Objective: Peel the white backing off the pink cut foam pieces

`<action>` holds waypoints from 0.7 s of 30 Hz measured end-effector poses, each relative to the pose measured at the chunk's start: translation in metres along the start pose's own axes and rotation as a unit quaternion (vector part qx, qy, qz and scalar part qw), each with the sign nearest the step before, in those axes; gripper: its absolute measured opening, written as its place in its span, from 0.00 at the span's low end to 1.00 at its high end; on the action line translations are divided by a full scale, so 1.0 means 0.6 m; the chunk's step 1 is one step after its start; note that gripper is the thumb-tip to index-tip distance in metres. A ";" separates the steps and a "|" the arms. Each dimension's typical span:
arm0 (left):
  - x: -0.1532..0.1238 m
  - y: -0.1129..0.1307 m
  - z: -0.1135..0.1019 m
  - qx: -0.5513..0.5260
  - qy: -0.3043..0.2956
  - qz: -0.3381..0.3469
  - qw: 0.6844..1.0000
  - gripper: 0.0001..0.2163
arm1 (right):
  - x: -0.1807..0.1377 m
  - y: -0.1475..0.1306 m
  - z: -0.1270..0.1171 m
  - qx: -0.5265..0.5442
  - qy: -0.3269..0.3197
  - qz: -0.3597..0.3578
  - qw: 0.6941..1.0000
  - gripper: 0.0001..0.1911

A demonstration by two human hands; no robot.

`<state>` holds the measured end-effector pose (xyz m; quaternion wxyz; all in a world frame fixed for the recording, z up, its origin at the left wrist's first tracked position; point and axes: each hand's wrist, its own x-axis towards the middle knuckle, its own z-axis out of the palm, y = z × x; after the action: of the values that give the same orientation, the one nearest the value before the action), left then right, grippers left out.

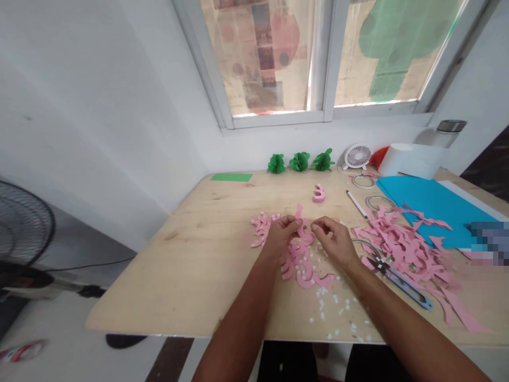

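Observation:
Over the middle of the table, my left hand [283, 232] pinches a wavy pink paper cutout [304, 228] between thumb and fingertips. Just right of that cutout is my right hand [333, 237], its thumb and forefinger pressed together; whatever they hold, if anything, is too small to make out. More curved pink paper pieces [306, 273] dotted with white bits lie beneath both hands. To the left of my left hand sits another group of pink pieces [260, 229]. Small white scraps [323, 307] are scattered near the front edge.
Pink offcuts [401, 244] are heaped at right beside blue-handled scissors [407, 286], tape rolls [379, 203] and a white pen [357, 204]. Blue sheets [433, 207] lie behind. At the back are a pink folded piece [318, 194], green paper shapes [299, 161], a green strip [231, 177] and a small fan [357, 156].

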<state>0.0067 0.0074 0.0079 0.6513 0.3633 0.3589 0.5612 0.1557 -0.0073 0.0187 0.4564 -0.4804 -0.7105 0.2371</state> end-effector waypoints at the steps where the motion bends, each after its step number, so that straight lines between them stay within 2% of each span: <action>1: 0.000 -0.002 0.001 0.013 -0.004 0.001 1.000 0.09 | 0.000 0.001 0.000 -0.001 0.003 0.001 1.000 0.09; 6: -0.002 -0.004 0.008 0.046 -0.026 -0.006 0.999 0.09 | -0.001 0.005 0.001 -0.019 0.009 -0.002 1.000 0.08; 13: -0.009 0.008 0.015 0.012 -0.023 -0.008 1.000 0.09 | -0.002 -0.002 -0.003 -0.034 -0.007 -0.024 0.999 0.07; 21: -0.011 0.010 0.018 0.005 -0.034 -0.015 0.999 0.09 | -0.001 -0.004 -0.006 -0.010 -0.013 -0.010 1.000 0.07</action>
<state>0.0126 0.0006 0.0189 0.6696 0.3799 0.3447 0.5371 0.1577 -0.0091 0.0219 0.4441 -0.4748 -0.7237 0.2316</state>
